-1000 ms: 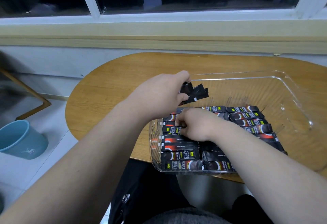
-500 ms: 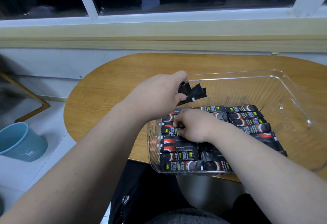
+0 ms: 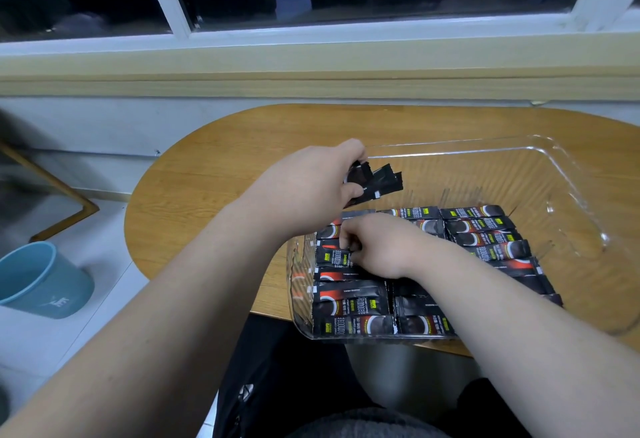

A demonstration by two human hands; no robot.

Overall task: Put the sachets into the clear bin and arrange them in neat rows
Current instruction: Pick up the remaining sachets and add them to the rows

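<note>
Holding sachets [image 3: 377,183] over clear bin [image 3: 450,143], print illegible

Left hand [image 3: 311,188] gripping spare sachets [image 3: 379,183], right hand [image 3: 377,247] pinching laid sachet [image 3: 330,257] (inside clear bin [image 3: 554,167])

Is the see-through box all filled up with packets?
No, the sachets cover only the near part of the clear bin; its far part is bare.
</note>
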